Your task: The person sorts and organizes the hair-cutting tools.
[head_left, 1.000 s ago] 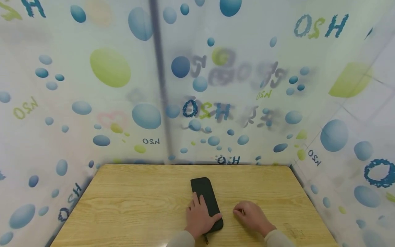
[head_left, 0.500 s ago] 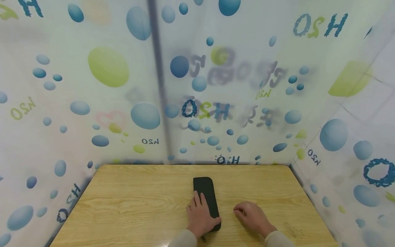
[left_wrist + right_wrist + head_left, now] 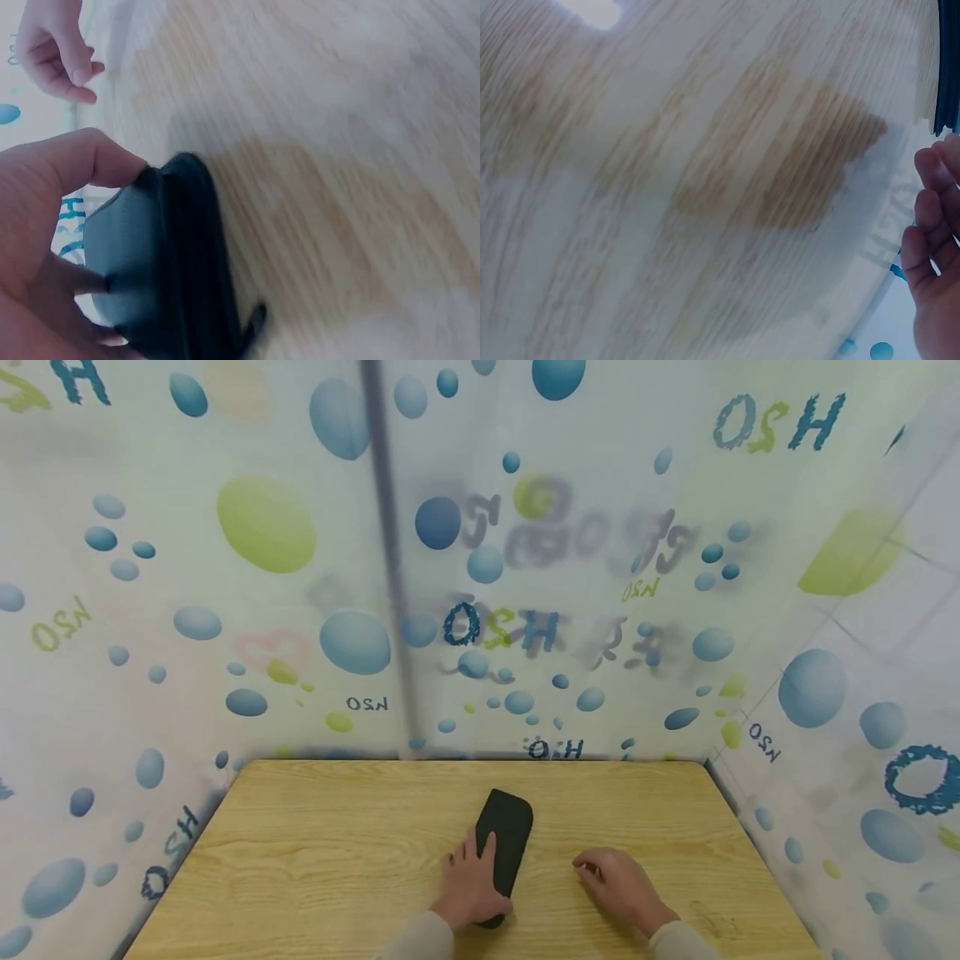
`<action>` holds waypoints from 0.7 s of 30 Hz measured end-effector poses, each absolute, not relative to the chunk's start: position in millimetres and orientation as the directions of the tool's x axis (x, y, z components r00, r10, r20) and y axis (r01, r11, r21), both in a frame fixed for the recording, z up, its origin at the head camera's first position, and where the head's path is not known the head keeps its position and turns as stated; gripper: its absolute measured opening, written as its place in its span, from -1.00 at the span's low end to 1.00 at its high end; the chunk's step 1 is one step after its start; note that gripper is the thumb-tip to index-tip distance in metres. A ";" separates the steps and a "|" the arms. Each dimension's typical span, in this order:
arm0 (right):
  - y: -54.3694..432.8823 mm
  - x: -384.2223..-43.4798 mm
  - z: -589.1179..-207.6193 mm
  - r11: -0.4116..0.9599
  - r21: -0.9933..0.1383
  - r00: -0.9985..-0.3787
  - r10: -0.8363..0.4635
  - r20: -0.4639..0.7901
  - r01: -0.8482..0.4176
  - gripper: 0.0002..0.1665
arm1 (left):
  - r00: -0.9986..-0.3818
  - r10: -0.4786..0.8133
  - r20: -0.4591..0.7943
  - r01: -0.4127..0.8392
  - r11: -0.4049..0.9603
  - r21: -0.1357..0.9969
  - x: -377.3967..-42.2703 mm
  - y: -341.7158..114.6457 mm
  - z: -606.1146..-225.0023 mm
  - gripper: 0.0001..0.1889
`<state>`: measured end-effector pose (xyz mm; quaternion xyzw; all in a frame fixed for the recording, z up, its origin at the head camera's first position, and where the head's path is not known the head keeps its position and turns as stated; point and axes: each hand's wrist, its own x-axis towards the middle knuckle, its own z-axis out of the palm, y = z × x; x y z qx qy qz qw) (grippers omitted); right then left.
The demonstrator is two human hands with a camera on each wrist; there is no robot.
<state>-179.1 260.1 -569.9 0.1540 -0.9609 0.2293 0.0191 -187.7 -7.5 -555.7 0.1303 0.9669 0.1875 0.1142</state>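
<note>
A long black zip wallet [image 3: 507,835] lies on the wooden table, its far end leaning to the right in the head view. My left hand [image 3: 471,885] grips its near part, thumb at the right edge and fingers over the left side. In the left wrist view the thumb presses one corner of the wallet [image 3: 169,255], and a zipper pull [image 3: 256,326] sticks out at its edge. To the right, apart from the wallet, my right hand [image 3: 618,887] rests on the table with loosely curled fingers and holds nothing. The right wrist view catches only part of those fingers [image 3: 934,217].
The light wooden table [image 3: 315,852] reaches back to a pale curtain [image 3: 285,593] printed with blue and green dots and lettering. The curtain also hangs along both sides. A dark smudge [image 3: 712,918] marks the table at front right.
The wallet has turned clockwise under my left hand, its far end swinging right and its near end left. My left hand has shifted slightly left. The right hand has barely moved.
</note>
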 end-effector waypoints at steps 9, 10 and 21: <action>262.7 -180.0 -571.8 0.843 -0.437 -0.949 -0.286 0.132 -0.314 -0.88 | -0.912 0.374 -0.171 0.322 0.908 0.269 -195.2 -27.8 -552.8 -0.12; 262.6 -180.0 -571.4 0.843 -0.438 -0.950 -0.284 0.132 -0.313 -0.88 | -0.908 0.387 -0.161 0.340 0.904 0.260 -195.8 -30.5 -551.0 -0.17; 263.1 -180.6 -566.3 0.873 -0.416 -0.967 -0.240 0.091 -0.256 -0.88 | -0.832 0.554 -0.018 0.551 0.830 0.087 -205.0 -60.3 -549.6 -0.25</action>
